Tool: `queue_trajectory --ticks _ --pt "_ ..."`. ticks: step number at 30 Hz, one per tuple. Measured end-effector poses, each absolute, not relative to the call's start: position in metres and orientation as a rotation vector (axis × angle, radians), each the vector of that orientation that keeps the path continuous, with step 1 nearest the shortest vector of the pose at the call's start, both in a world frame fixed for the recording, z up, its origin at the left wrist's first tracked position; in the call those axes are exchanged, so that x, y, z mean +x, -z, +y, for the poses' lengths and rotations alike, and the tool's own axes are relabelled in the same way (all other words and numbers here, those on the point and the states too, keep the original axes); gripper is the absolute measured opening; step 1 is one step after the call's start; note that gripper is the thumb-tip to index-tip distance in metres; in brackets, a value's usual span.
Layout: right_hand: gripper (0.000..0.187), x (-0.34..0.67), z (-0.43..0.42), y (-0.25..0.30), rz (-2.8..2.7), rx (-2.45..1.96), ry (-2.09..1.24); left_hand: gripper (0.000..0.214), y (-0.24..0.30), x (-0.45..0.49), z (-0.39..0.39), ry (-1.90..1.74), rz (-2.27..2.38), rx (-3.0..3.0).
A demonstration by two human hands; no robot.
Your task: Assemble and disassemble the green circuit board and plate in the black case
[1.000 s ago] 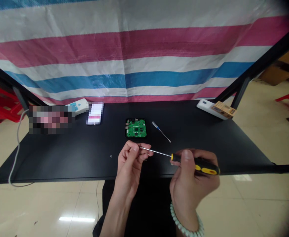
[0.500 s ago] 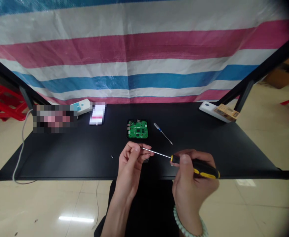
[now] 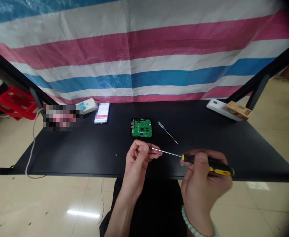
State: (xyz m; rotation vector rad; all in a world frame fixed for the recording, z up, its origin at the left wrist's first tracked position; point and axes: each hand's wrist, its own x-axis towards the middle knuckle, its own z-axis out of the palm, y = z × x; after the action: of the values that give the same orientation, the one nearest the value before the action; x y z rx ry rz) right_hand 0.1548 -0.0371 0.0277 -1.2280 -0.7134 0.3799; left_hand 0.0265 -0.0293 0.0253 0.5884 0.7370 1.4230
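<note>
My right hand (image 3: 205,174) is wrapped round the black and yellow handle of a screwdriver (image 3: 167,152), its shaft pointing left. The shaft's tip meets the thumb and fingertips of my left hand (image 3: 140,158), which are pinched together. Whatever sits between those fingertips is too small and hidden to make out. Just beyond my left hand lies a green circuit board (image 3: 141,128) in a black case. Right of it rests a smaller screwdriver (image 3: 167,132) with a clear and blue handle. Small screws (image 3: 116,154) lie on the table left of my left hand.
The black table (image 3: 80,154) has a lit phone (image 3: 102,112) and a white power strip (image 3: 88,106) at its back left. A white device (image 3: 223,109) with a cardboard box (image 3: 238,109) stands at the back right. A striped sheet (image 3: 134,49) hangs behind. Red stools (image 3: 15,100) are at left.
The whole view has shifted, so the table and both hands appear further right. My hands keep the same hold, with the screwdriver tip still at my left fingertips.
</note>
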Motion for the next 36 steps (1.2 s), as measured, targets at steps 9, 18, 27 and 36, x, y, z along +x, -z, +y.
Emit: queue_trajectory --ticks 9,18,27,36 --pt "0.027 0.152 -0.032 -0.028 -0.652 -1.211 -0.415 0.019 -0.022 0.022 -0.029 -1.416 0.737 0.615" --pt "0.033 0.155 -0.024 -0.032 -0.55 -1.127 -0.509 0.023 -0.02 0.013 -0.022 -1.399 0.763 0.616" --pt "0.029 0.173 -0.017 -0.045 -0.606 -1.306 -0.363 0.021 -0.049 -0.022 -0.039 -1.675 1.277 0.987" --pt "0.031 0.195 -0.029 -0.019 -1.141 -1.596 -0.269 0.029 0.023 -0.02 -0.075 -1.334 1.449 2.054"
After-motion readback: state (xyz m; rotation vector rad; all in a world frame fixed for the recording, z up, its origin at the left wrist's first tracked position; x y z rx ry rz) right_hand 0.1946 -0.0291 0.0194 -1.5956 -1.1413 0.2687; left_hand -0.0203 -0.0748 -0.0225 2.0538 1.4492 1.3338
